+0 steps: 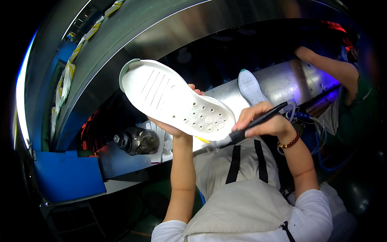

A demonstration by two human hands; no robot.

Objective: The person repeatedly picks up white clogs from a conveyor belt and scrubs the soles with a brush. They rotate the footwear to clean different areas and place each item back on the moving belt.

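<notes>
White rubber shoe sole (177,101) — I noted it raised above the desk (121,161), tread side up, cradled from beneath by the left hand (169,127), fingers wrapped around its edge to steady it. Right hand (264,121) pinched a dark pen-like tool (258,121), tip at the sole's heel end. Second sole (250,86) lay on the conveyor (286,80).

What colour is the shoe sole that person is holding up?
The shoe sole is white, with a pale green heel edge; the head view shows it.

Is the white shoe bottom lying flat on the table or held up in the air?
Held up. The left hand grips the white shoe sole from underneath, tilted, while the right hand presses a black brush against its end.
</notes>
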